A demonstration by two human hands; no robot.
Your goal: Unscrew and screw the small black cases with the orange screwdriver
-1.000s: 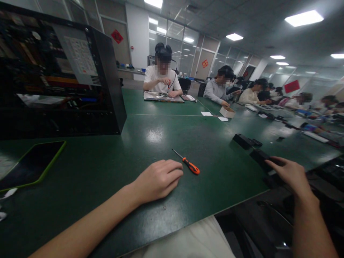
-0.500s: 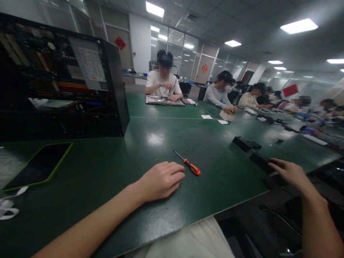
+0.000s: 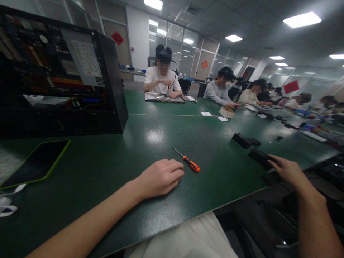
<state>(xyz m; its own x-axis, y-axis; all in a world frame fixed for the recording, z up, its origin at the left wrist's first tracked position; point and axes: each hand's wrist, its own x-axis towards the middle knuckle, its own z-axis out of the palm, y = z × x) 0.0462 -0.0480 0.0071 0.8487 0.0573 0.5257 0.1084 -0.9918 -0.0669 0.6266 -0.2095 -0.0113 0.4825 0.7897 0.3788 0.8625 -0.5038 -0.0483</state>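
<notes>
Beyond the green table (image 3: 220,172) stand a white wall (image 3: 138,43), glass panes (image 3: 174,50) and a door (image 3: 114,55); bright ceiling lights (image 3: 302,19) shine above the table.

Just beside the left fingers (image 3: 176,174), a screwdriver (image 3: 186,159) is showing a shiny metal shaft (image 3: 178,152) and a smooth plastic-looking handle (image 3: 192,165), on a green tabletop (image 3: 217,182) that is reflecting light with a smooth, glossy finish. Against the right fingers (image 3: 277,159), a black block (image 3: 258,157) is looking like matt plastic. Well left of the left fingers, a smartphone (image 3: 37,163) is showing smooth, glossy glass in a plastic-looking case (image 3: 59,158).
</notes>
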